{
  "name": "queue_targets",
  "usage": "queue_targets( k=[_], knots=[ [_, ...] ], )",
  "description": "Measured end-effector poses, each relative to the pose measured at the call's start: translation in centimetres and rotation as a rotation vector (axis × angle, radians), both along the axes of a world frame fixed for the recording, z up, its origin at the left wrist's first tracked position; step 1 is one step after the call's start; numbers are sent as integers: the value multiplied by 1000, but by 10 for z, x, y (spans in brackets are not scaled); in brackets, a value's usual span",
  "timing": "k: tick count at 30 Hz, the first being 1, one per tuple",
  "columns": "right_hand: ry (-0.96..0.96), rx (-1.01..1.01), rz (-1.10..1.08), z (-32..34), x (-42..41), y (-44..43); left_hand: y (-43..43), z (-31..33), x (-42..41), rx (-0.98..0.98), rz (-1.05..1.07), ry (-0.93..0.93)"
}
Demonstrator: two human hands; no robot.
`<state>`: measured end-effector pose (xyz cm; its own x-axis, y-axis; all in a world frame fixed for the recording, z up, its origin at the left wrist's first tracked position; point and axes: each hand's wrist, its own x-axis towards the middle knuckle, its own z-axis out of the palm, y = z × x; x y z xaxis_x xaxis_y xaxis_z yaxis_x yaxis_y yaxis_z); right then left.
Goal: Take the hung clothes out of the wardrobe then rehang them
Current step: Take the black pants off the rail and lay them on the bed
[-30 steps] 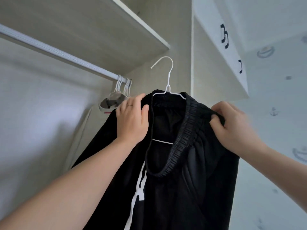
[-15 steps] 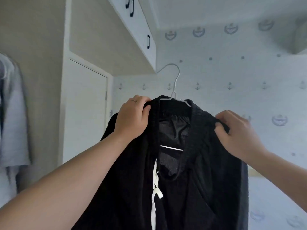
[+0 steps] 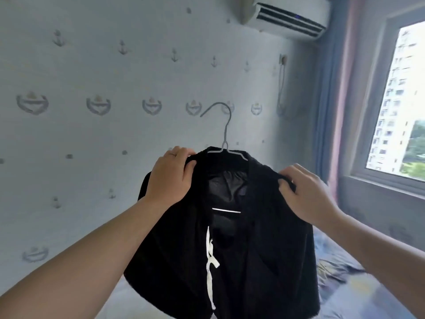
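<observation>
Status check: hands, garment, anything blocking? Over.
Left hand and right hand each grip the waistband of the black drawstring trousers. Trousers draped on a thin grey wire hanger, hook free in air. Nothing blocking; blue patterned bed sheet below.

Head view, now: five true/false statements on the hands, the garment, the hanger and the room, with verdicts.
1. Both the left hand and the right hand grip the top of the black garment. True.
2. The hanger hangs from a wardrobe rail. False: its hook is free in the air, and no rail is in view.
3. A white drawstring hangs down the garment's front. True.
4. The air conditioner sits low at the left. False: it is high on the wall, up and right of the hanger.
5. A window is at the right edge. True.
</observation>
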<state>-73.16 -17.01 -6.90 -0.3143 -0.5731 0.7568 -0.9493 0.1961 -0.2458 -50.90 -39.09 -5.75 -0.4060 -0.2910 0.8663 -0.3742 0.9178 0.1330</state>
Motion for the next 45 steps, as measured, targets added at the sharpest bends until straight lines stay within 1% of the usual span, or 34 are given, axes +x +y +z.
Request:
queue_targets(
  k=[5, 8, 14, 17, 20, 25, 30, 32, 38, 42, 45],
  knots=[
    [-87, 67, -197, -54, -62, 37, -3, -59, -106, 128, -228, -84],
    [-153, 83, -311, -92, -85, 62, 4, -101, -158, 171, -358, -138],
    [-309, 137, -527, -175, -107, 113, 30, -191, -243, 324, -597, -291],
    [-408, 184, -634, -213, -111, 135, 46, -231, -274, 400, -685, -379],
    [-524, 210, -712, -245, -114, 154, 64, -264, -300, 450, -729, -473],
    [-694, 221, -793, -299, -129, 182, 93, -319, -341, 482, -759, -629],
    [-827, 283, -796, -358, -167, 207, 120, -368, -395, 513, -714, -791],
    [-899, 331, -770, -382, -188, 217, 131, -390, -417, 536, -676, -855],
    [-1081, 559, -698, -459, -247, 238, 159, -459, -468, 609, -550, -1093],
    [-1152, 628, -699, -506, -288, 241, 170, -503, -506, 631, -498, -1184],
    [-1196, 654, -740, -541, -319, 246, 180, -537, -541, 606, -499, -1227]
  ],
)
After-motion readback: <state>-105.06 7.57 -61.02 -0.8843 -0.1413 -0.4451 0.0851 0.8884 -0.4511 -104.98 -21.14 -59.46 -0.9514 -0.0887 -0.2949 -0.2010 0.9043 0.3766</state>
